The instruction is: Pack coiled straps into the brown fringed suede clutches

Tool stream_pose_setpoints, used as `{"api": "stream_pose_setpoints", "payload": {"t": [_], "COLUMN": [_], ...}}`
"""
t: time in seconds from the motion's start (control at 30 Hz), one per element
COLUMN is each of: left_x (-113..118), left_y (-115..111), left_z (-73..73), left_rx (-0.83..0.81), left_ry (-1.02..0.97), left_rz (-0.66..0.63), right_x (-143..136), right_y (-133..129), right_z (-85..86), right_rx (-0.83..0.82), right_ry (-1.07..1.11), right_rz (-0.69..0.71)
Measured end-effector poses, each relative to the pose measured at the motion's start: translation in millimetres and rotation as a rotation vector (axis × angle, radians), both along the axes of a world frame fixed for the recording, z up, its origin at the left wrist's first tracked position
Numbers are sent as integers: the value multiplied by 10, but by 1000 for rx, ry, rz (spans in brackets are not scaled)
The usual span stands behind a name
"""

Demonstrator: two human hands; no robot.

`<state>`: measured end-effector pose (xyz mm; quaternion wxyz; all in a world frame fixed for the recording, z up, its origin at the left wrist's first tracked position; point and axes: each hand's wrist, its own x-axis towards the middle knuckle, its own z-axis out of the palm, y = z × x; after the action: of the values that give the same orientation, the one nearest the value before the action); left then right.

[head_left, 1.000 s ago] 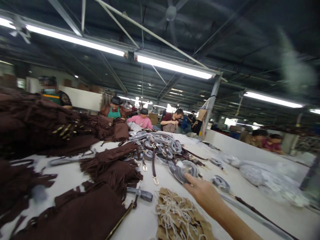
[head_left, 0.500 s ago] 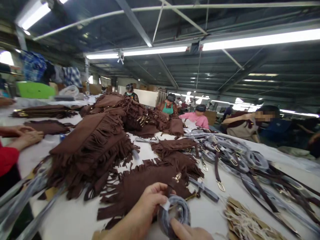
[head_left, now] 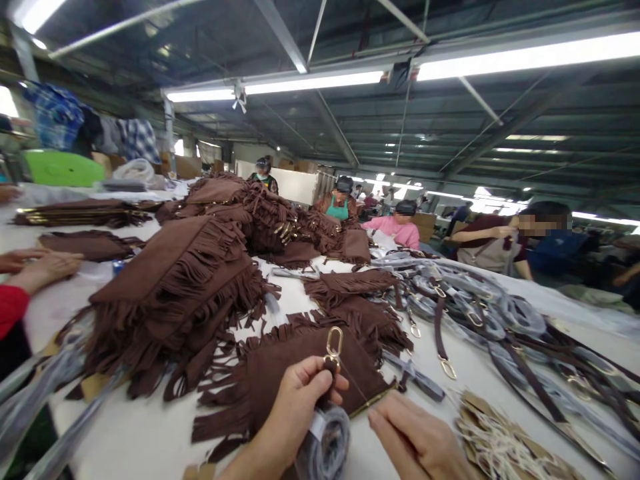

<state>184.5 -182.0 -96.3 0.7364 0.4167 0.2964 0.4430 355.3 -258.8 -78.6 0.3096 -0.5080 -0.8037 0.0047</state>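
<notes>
A coiled strap in clear grey wrapping [head_left: 327,443] hangs below my left hand [head_left: 299,403], whose fingers pinch its brown end. Above those fingers stands a gold metal ring [head_left: 335,342]. My right hand [head_left: 417,433] is to the right with fingertips pressed together; a thin thread seems to run from near the ring towards it, too fine to follow fully. Behind both hands lies a brown fringed bag [head_left: 300,353] with a gold-coloured edge near my right fingertips.
Brown fringed pieces [head_left: 165,267] are heaped at left and centre. Wrapped straps with gold rings [head_left: 480,320] spread over the right. Tan tags with white strings [head_left: 500,433] lie at the lower right. A co-worker's hands [head_left: 47,270] rest at the left edge; other people stand beyond.
My left hand has turned the strap end up, so the gold ring now shows above the fingers. My right hand has left the coil and moved right and up.
</notes>
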Motion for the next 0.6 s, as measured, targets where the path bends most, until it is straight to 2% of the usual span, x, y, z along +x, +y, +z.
{"api": "stream_pose_setpoints", "payload": {"t": [0.1,0.3,0.6], "left_x": [29,64,80], "left_y": [-7,-19,-78], "left_z": [-48,-91,-38], "left_rx": [110,191,283], "left_ry": [111,144,143], "left_rz": [50,117,147], "right_x": [-6,-10,-32], "right_y": [35,-8,37], "right_z": [111,35,67], "right_rx": [4,11,41], "right_ry": [-53,-144,-192], "right_rz": [-35,-48,-79]}}
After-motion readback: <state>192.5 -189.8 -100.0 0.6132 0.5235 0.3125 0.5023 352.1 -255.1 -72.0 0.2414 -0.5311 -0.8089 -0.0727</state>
